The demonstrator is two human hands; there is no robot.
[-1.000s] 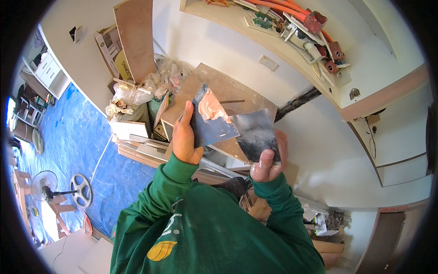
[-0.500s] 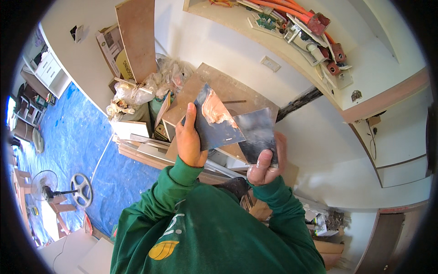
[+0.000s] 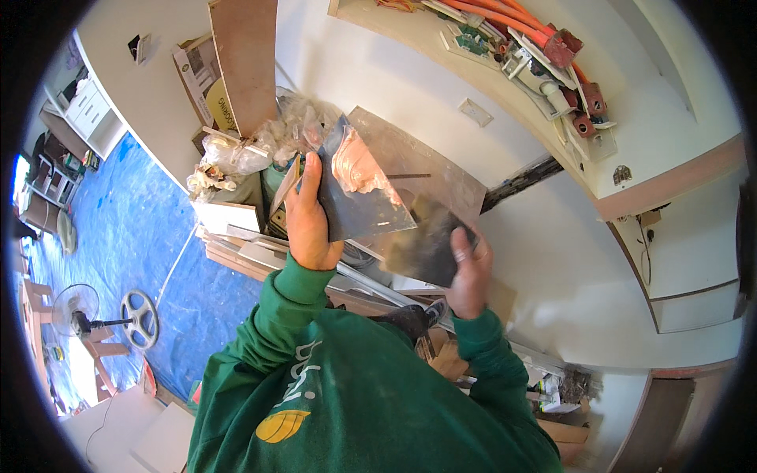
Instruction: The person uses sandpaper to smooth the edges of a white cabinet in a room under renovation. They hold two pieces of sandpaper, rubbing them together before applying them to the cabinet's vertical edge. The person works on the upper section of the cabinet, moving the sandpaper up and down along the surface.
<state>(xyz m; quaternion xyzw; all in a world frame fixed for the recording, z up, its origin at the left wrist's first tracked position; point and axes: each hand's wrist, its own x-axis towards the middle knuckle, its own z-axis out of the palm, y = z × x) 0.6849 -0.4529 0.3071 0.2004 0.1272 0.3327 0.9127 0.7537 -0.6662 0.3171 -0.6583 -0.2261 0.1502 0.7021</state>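
If tilted steeply in the head view, could shed salmon-pink paste (image 3: 359,164) from the dark flat spreader (image 3: 355,213), gripped along its left edge by the half-curled left hand (image 3: 309,225), or, swung too close, catch the blurred second spreader (image 3: 430,256), pinched thumb-uppermost in the right hand (image 3: 472,272).

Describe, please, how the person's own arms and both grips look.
The left sleeve and right sleeve are long and green, ending in same-coloured cuffs. The left grip and right grip are bare and ungloved; the right grip is slightly blurred.
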